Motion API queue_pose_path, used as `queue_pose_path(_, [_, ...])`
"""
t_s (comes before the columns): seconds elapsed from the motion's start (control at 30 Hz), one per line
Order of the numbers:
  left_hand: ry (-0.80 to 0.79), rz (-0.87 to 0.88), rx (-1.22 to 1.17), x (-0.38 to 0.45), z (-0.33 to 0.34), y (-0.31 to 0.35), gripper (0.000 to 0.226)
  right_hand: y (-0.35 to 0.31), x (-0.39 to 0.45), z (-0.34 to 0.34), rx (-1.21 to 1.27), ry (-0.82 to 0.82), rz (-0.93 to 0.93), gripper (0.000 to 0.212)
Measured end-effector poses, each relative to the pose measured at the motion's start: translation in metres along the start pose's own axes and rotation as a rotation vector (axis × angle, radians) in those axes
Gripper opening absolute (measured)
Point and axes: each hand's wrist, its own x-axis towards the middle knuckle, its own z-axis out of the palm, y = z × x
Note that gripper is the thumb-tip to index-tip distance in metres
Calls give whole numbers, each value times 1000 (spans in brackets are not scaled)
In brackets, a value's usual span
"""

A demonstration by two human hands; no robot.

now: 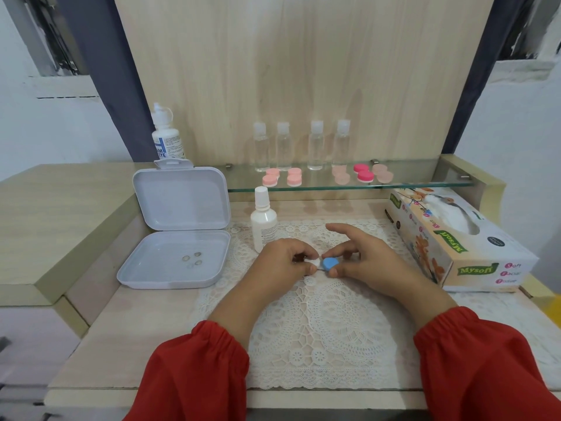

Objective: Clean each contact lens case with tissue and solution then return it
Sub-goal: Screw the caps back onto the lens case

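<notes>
Red sleeves (194, 372) reach in over the lace mat (318, 326), and both hands meet mid-worktop. Left hand (282, 262) curls round the white end of the lens case (315, 262); right hand (364, 262) pinches the blue cap (330, 264) between thumb and finger, other fingers raised. Just beyond the left hand stands a white bottle (263, 220). Left, an open box (179, 235) holds lenses (192, 259). Right, a tissue box (449, 238). Far, on the glass shelf (425, 180), pink cases (282, 177) and clear bottles (300, 145).
</notes>
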Motion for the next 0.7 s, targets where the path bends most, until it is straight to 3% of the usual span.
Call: queue_pose_path(0.7, [-4,-17,29,-3,-1,4,22,-2,-6,-5,32,-39,-9,63])
